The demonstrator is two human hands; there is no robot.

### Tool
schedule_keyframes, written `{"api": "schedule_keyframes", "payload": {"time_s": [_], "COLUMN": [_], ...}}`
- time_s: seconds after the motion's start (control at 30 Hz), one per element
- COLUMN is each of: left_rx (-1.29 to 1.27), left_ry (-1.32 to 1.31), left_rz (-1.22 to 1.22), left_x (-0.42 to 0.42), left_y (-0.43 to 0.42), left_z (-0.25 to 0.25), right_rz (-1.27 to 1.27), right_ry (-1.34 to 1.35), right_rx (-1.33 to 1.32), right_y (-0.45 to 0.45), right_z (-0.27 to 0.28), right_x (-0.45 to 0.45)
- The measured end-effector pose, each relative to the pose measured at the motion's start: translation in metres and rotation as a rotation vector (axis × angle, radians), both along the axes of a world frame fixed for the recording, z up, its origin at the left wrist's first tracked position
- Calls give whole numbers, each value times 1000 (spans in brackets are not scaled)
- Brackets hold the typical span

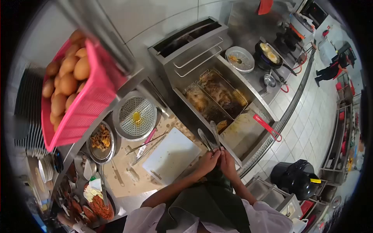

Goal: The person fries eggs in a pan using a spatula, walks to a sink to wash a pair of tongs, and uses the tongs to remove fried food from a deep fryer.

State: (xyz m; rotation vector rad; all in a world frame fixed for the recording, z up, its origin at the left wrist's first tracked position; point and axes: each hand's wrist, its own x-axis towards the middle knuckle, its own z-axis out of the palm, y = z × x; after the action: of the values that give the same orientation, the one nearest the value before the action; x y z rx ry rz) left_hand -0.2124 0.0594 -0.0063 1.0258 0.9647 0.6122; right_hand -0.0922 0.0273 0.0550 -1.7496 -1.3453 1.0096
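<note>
My left hand (pixel 208 161) and my right hand (pixel 227 160) meet in front of my dark apron (pixel 208 206). Both are closed around the lower end of metal tongs (pixel 210 136). The tongs point away from me toward the deep fryer (pixel 244 141), their two arms slightly apart with nothing visible between the tips. A wire fry basket (pixel 239 97) with a red handle (pixel 264 125) sits in the fryer, where browned food (pixel 217 91) lies in bubbling oil. Left of my hands lies a white cutting board (pixel 173 155) with a few crumbs.
A pink crate (pixel 83 120) of brown eggs (pixel 68 79) stands high at left. Near the board are a perforated pan (pixel 136 110), a knife (pixel 145 145) and a food bowl (pixel 110 149). A frying pan (pixel 268 58) holds eggs. Another person's hand (pixel 65 219) shows bottom left; someone walks at right.
</note>
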Motion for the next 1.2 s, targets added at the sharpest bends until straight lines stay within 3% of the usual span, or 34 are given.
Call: {"api": "schedule_keyframes", "payload": {"time_s": [0.1, 0.17, 0.2, 0.23, 0.33, 0.4, 0.47, 0.53, 0.63, 0.73, 0.8, 0.87, 0.93, 0.97, 1.03, 1.1, 1.17, 1.2], "left_rx": [-66, -292, -316, -324, -330, -393, -446, -413, -451, -455, -458, -456, -472, -488, -476, -494, -498, -502], "left_ry": [208, -111, -1, 9, 20, -41, -99, -116, -161, -122, -142, -198, -251, -284, -304, -351, -342, -329], "left_rz": [15, -34, -181, -167, -347, -303, -260, -94, 80, 126, 121, 125, 100, 92, 43, -3, -26, -20], "left_x": [30, 42, 42, 41, 22, -7, -34, -58, -75, -85, -87, -94, -101, -106, -113, -118, -122, -123], "left_y": [16, 37, 49, 53, 53, 39, 20, -1, -19, -29, -41, -44, -46, -47, -53, -58, -63, -66], "left_z": [-16, 1, 6, 14, 34, 49, 58, 65, 87, 109, 108, 105, 105, 104, 99, 93, 94, 95], "right_rz": [34, 50, 179, 312, 380, 387, 503, 610, 627, 555, 514, 445, 375, 359, 407, 360, 366, 458], "right_ry": [106, 117, 16, -87, -274, -383, -469, -495, -636, -569, -525, -488, -286, -306, -452, -488, -537, -574], "right_rx": [-98, -15, -130, -240, -61, 198, -257, -372, -330, -169, -209, -245, -180, -179, 93, 9, 107, -76], "right_y": [24, 39, 59, 78, 126, 164, 221, 267, 305, 299, 284, 263, 227, 213, 192, 181, 186, 201], "right_z": [17, 1, 18, 25, -22, -67, -67, -59, -94, -101, -109, -96, -53, -57, -54, -54, -64, -68], "right_x": [23, 57, 74, 89, 112, 108, 77, 41, 7, 26, 53, 72, 91, 99, 103, 93, 80, 74]}}
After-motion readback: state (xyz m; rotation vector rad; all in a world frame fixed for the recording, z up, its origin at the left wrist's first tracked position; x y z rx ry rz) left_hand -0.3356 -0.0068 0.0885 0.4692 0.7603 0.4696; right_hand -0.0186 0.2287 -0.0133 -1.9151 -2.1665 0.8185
